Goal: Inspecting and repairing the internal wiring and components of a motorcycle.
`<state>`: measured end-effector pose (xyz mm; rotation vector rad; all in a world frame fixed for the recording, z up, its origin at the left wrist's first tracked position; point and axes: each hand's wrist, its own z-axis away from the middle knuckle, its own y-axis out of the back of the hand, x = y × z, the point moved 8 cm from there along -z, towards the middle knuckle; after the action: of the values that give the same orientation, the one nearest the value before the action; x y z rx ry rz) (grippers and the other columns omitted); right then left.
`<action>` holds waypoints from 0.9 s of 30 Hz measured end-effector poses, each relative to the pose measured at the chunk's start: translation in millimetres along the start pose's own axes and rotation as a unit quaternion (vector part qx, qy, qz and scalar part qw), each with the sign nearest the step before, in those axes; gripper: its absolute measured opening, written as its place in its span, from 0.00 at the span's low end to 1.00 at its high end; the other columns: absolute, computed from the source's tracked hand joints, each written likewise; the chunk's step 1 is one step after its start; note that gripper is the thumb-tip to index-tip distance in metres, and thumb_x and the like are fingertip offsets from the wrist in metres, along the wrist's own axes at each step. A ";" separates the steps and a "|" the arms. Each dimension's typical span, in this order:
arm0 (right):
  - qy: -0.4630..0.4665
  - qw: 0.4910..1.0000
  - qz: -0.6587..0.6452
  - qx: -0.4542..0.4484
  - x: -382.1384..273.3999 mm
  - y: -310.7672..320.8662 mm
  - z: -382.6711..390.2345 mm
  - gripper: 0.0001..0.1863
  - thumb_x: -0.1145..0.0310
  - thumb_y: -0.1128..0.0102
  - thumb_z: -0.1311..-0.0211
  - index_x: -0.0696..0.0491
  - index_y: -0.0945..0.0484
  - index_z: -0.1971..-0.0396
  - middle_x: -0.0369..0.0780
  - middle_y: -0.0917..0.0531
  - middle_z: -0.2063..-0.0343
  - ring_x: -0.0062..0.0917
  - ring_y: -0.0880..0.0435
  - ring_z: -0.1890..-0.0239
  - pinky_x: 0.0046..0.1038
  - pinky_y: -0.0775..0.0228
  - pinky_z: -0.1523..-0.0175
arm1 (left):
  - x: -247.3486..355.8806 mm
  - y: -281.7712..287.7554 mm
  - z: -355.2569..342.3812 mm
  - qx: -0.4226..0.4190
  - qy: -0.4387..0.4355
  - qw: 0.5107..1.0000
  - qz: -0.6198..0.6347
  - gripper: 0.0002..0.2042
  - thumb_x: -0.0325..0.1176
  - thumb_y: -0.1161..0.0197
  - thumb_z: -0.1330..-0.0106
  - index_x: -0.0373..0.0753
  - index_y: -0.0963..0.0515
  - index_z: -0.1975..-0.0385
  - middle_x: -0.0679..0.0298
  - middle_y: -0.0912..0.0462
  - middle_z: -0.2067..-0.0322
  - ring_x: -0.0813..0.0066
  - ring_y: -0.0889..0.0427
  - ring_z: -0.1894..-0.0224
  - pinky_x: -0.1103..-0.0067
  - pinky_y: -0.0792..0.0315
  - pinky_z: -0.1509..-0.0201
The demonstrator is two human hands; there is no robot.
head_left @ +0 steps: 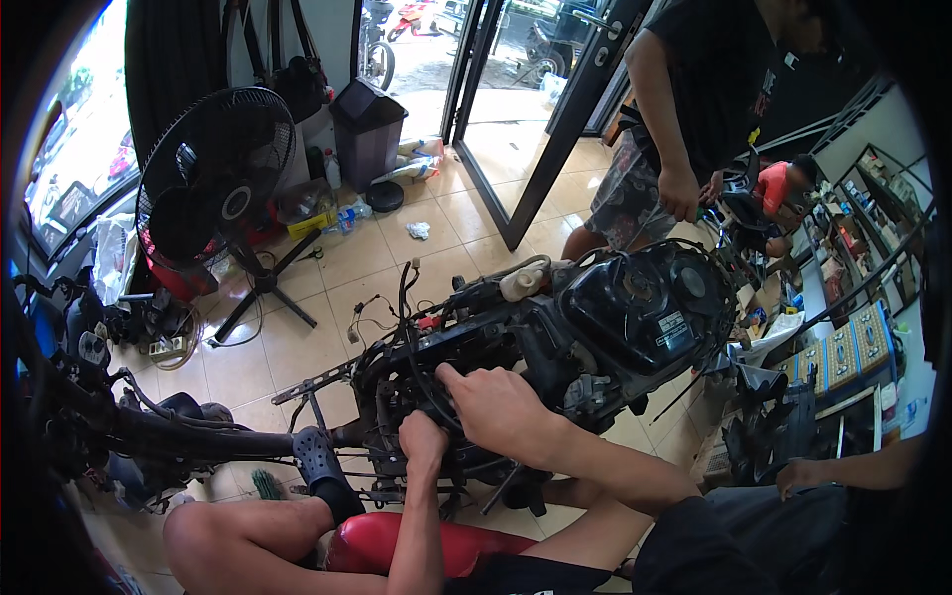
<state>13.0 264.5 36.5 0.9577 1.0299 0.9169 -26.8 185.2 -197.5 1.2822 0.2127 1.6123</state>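
Observation:
A partly stripped motorcycle frame (426,349) lies in front of me, with a black fuel tank (630,309) at its right end. My left hand (423,436) reaches down among the frame's cables, its fingers curled and their tips hidden. Just to the right and above it, my right hand (501,407) is closed by a black cable (409,347). Its fingertips are turned away, and what they hold cannot be made out. Loose wires with connectors (369,315) stick out past the frame's far side. Below my hands is a red padded seat (426,543), beside my bent legs.
A black floor fan (223,198) stands at the far left, near a lidded bin (367,129). The glass door (511,129) is open. One person (684,119) stands beyond the tank; another's hand (798,478) rests at the right. Motorcycle forks (218,441) extend left. Shelves (873,208) line the right wall.

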 end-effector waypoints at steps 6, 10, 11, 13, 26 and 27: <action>0.014 1.000 -0.003 -0.008 -1.9 1.0 2.8 0.22 0.77 0.37 0.46 0.60 0.29 0.50 0.51 0.16 0.67 0.45 0.13 0.63 0.39 0.18 0.60 | 3.2 2.3 2.9 0.009 -0.003 1.000 -0.020 0.11 0.32 0.29 0.48 0.30 0.15 0.69 0.42 0.14 0.66 0.45 0.13 0.60 0.61 0.20 0.52; 0.009 0.999 -0.035 0.001 -2.1 7.2 3.3 0.20 0.74 0.38 0.42 0.60 0.29 0.50 0.54 0.20 0.61 0.47 0.14 0.59 0.40 0.18 0.57 | 7.5 2.3 1.4 0.015 -0.009 1.000 -0.007 0.12 0.33 0.29 0.47 0.29 0.15 0.70 0.41 0.15 0.67 0.44 0.13 0.61 0.61 0.19 0.53; 0.008 0.999 -0.036 0.000 -2.2 7.1 3.5 0.20 0.74 0.38 0.42 0.60 0.29 0.50 0.54 0.20 0.61 0.47 0.14 0.59 0.40 0.18 0.57 | 7.7 3.1 1.2 0.020 -0.005 1.000 0.002 0.12 0.33 0.29 0.46 0.29 0.15 0.70 0.41 0.15 0.67 0.44 0.13 0.61 0.61 0.19 0.53; -0.030 0.998 -0.038 0.046 4.1 14.0 5.0 0.18 0.70 0.43 0.35 0.59 0.29 0.48 0.54 0.18 0.67 0.49 0.14 0.64 0.45 0.20 0.58 | 3.7 0.1 -0.3 0.015 -0.004 1.000 -0.005 0.12 0.34 0.29 0.46 0.29 0.15 0.70 0.41 0.15 0.67 0.44 0.13 0.61 0.61 0.19 0.53; 0.008 0.998 -0.053 0.045 5.4 15.9 13.7 0.15 0.66 0.43 0.34 0.59 0.29 0.53 0.50 0.16 0.77 0.47 0.14 0.70 0.44 0.22 0.62 | -0.1 -6.0 -3.8 0.001 -0.015 1.000 0.002 0.13 0.32 0.27 0.49 0.28 0.15 0.68 0.40 0.15 0.66 0.45 0.13 0.59 0.63 0.20 0.51; 0.028 0.996 -0.037 0.082 5.3 17.9 15.7 0.15 0.67 0.44 0.33 0.59 0.29 0.52 0.49 0.16 0.77 0.46 0.14 0.70 0.44 0.22 0.63 | 0.8 -5.9 -3.1 0.000 -0.016 1.000 0.003 0.13 0.32 0.27 0.49 0.28 0.15 0.68 0.40 0.15 0.66 0.45 0.13 0.59 0.63 0.20 0.51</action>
<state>26.6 271.9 55.4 1.0264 1.1953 0.8113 -25.7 189.9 -202.1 1.3096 0.1894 1.5960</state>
